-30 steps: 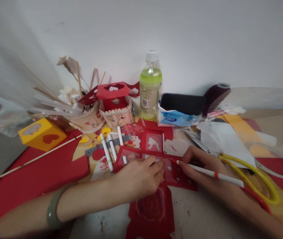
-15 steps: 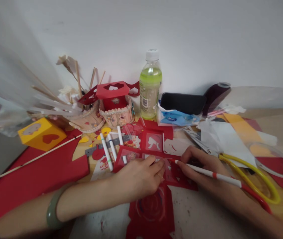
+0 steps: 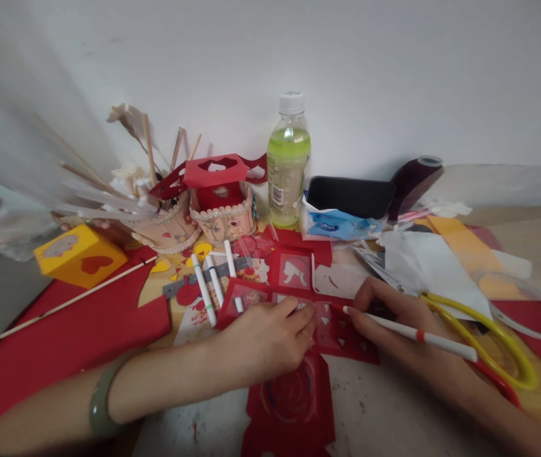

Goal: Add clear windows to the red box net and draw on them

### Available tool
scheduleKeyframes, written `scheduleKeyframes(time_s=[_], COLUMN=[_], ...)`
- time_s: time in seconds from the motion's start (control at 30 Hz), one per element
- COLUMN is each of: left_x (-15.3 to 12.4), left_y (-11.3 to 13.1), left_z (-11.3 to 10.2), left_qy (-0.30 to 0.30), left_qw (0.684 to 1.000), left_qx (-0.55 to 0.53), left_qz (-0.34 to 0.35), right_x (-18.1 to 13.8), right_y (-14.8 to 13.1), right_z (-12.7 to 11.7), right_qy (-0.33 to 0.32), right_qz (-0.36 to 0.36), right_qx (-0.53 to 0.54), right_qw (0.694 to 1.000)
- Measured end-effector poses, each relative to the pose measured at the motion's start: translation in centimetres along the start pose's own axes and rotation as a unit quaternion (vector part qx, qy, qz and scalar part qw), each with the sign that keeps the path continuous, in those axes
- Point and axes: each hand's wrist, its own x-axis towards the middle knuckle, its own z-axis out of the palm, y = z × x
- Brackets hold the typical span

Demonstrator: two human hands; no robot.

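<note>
My left hand (image 3: pixel 265 336) rests fingers curled on a red paper cut-out sheet (image 3: pixel 341 333), pressing it to the table. My right hand (image 3: pixel 394 317) is closed round a white pen with a red band (image 3: pixel 413 333), its tip touching the red sheet just right of my left fingers. A red card with a drawn rose (image 3: pixel 292 397) lies below the hands. A green bangle (image 3: pixel 101 403) sits on my left wrist.
Behind stand a bottle of green drink (image 3: pixel 288 162), a red paper box in a stick basket (image 3: pixel 220 193), a black phone (image 3: pixel 351 197) and a tissue pack (image 3: pixel 339 225). Three white pens (image 3: pixel 213 282), a yellow box (image 3: pixel 80 254) and a large red sheet (image 3: pixel 61 330) lie left; yellow-handled scissors (image 3: pixel 493 333) lie right.
The pen tip slid slightly left, then back right along the red sheet. My left hand has stayed in place.
</note>
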Motion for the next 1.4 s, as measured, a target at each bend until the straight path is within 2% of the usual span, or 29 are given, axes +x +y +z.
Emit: scheduleKeyframes(time_s=[0.37,0.8,1.23,1.4], left_x=[-0.08,-0.11,-0.16,-0.20], left_y=[0.11,0.02,0.06,0.05], left_z=[0.18,0.04,0.18,0.22], left_qy=[0.000,-0.021,-0.010,-0.028], left_qw=[1.000,1.000,1.000,1.000], left_qx=[0.001,-0.004,-0.003,0.008], left_qz=[-0.006,-0.002,-0.001,0.007], right_x=[-0.31,-0.09,-0.13,-0.21], right_y=[-0.01,-0.32,-0.04,0.15], right_z=[-0.14,-0.18,-0.15,-0.11], right_qy=[-0.038,-0.027,-0.027,-0.019], right_qz=[0.012,0.000,0.004,0.005], right_qx=[0.008,-0.003,0.006,0.016], right_qw=[0.999,1.000,1.000,1.000])
